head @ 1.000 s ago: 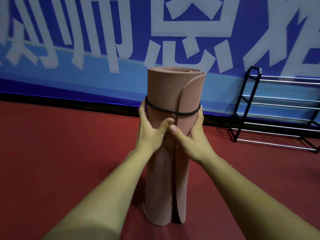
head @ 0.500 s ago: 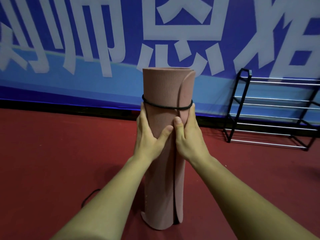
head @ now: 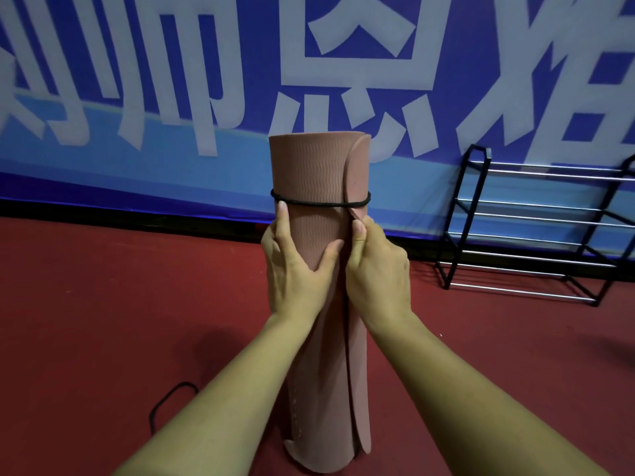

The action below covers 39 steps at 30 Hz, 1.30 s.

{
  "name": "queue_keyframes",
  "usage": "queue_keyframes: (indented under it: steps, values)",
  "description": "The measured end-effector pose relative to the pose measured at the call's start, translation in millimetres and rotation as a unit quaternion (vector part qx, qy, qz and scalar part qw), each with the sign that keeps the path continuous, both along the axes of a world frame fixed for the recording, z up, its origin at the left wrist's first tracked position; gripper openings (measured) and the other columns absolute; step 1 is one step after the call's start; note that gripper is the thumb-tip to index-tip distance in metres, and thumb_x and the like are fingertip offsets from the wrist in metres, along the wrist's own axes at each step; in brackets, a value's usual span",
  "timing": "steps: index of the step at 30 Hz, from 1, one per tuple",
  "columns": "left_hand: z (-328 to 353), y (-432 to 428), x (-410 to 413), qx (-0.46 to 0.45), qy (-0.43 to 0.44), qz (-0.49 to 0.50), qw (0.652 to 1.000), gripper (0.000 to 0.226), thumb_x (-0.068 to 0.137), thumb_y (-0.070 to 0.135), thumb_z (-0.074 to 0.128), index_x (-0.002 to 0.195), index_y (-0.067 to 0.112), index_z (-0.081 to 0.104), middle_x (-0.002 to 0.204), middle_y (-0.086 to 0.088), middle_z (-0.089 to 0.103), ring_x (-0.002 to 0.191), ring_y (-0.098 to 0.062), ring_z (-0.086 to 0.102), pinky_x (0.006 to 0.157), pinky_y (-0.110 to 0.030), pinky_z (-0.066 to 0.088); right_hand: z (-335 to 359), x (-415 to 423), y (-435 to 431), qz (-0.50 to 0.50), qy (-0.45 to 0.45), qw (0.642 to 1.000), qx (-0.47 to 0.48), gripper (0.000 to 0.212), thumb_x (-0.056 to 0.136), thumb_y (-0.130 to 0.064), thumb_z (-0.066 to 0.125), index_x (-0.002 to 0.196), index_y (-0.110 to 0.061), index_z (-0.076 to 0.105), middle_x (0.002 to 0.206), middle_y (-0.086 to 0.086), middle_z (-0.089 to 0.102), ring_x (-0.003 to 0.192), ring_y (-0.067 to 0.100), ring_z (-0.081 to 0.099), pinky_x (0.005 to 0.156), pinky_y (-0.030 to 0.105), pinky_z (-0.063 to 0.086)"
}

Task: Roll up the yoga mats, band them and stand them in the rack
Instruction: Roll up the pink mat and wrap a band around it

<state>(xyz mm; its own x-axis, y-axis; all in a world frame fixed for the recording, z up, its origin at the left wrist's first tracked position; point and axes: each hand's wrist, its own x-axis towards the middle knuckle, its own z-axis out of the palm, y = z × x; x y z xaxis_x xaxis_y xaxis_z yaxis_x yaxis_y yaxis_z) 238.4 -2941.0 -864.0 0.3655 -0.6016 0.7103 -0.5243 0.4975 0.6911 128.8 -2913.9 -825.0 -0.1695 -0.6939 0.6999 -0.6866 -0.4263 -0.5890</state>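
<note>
While the rolled pink mat (head: 316,173) stands upright on the red floor (head: 103,304), a black band (head: 319,202) circles its upper part. The left hand (head: 295,266) and right hand (head: 378,269) each hold it in a curled grip just below the band, well apart from the rack (head: 536,228).

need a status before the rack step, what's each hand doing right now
Left hand: curled round the rolled mat, just below the black band.
Right hand: also gripping the rolled mat, thumb pointing up.
</note>
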Motion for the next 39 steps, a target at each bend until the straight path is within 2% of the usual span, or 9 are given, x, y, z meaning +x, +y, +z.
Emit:
queue_keyframes:
  steps: [5,9,13,19,25,31,34,36,39]
  values:
    - [-9,-1,5,0.019,0.003,-0.037,0.999,0.097,0.084,0.051,0.069,0.159,0.033,0.010,0.155,-0.012,0.024,0.141,-0.017,0.034,0.106,-0.021,0.030,-39,-13,-12,0.041,-0.044,0.997,-0.045,0.029,0.104,-0.030,0.054,0.125,-0.016,0.069,0.118,-0.002,0.067,0.106,0.005,0.062,0.091,0.025,0.051]
    - [-16,0,12,0.038,0.008,-0.056,0.998,0.103,0.082,0.047,0.076,0.159,0.028,0.010,0.160,-0.007,0.023,0.144,-0.006,0.026,0.105,-0.003,0.021,-52,-18,-8,0.083,-0.129,0.986,0.069,0.053,0.102,-0.040,0.056,0.153,-0.028,0.043,0.139,-0.005,0.046,0.123,0.000,0.048,0.105,0.021,0.039]
    - [-36,6,12,0.122,-0.008,-0.114,0.986,0.116,0.074,0.077,0.062,0.160,0.030,0.000,0.167,-0.003,0.016,0.150,-0.019,0.026,0.117,-0.030,0.029,-61,-15,-9,0.139,-0.221,0.944,0.202,0.072,0.101,-0.062,0.033,0.162,-0.040,0.001,0.169,-0.004,0.015,0.154,0.013,0.018,0.117,0.029,0.019]
    - [-35,8,9,0.117,-0.014,-0.104,0.988,0.112,0.075,0.066,0.062,0.159,0.027,0.000,0.167,-0.006,0.013,0.151,-0.017,0.019,0.116,-0.027,0.025,-51,-5,-4,0.146,-0.231,0.926,0.259,0.062,0.105,-0.059,0.018,0.161,-0.042,-0.004,0.167,0.006,0.012,0.154,0.025,0.014,0.120,0.046,0.017]
    - [-44,6,8,0.084,-0.039,-0.101,0.991,0.099,0.076,0.079,0.052,0.153,0.044,-0.001,0.160,-0.012,0.021,0.143,-0.012,0.027,0.106,-0.025,0.029,-55,0,1,0.151,-0.240,0.928,0.241,0.063,0.107,-0.054,0.020,0.162,-0.036,-0.004,0.164,0.008,0.012,0.152,0.022,0.015,0.116,0.038,0.019]
    - [-52,-5,20,0.032,-0.012,-0.081,0.996,0.106,0.086,0.083,0.039,0.157,0.009,0.011,0.157,-0.004,0.019,0.147,-0.020,0.025,0.119,-0.032,0.026,-58,8,-6,0.137,-0.225,0.942,0.209,0.056,0.101,-0.061,0.036,0.147,-0.031,0.026,0.146,0.005,0.026,0.137,0.022,0.033,0.116,0.042,0.031]
    - [-35,-6,21,0.022,0.084,-0.087,0.992,0.113,0.080,0.089,0.038,0.158,0.012,0.011,0.162,-0.011,0.020,0.147,-0.011,0.024,0.120,-0.034,0.026,-51,10,-10,0.138,-0.243,0.946,0.164,0.043,0.102,-0.055,0.042,0.123,-0.019,0.035,0.134,0.004,0.033,0.111,-0.006,0.039,0.096,0.017,0.033]
    - [-20,-7,24,-0.007,0.102,-0.095,0.990,0.111,0.078,0.090,0.041,0.158,0.019,0.008,0.165,-0.011,0.018,0.150,-0.009,0.020,0.122,-0.037,0.023,-45,11,-12,0.143,-0.256,0.948,0.125,0.058,0.095,-0.068,0.047,0.119,-0.016,0.036,0.131,0.003,0.036,0.102,-0.020,0.039,0.086,0.009,0.033]
    - [14,-9,31,-0.047,0.088,-0.116,0.988,0.111,0.077,0.091,0.041,0.159,0.023,0.008,0.164,0.004,0.013,0.153,-0.006,0.013,0.123,-0.023,0.016,-31,12,-18,0.165,-0.295,0.939,0.064,0.084,0.076,-0.078,0.052,0.139,-0.026,0.030,0.148,-0.001,0.033,0.130,0.005,0.045,0.101,0.020,0.039]
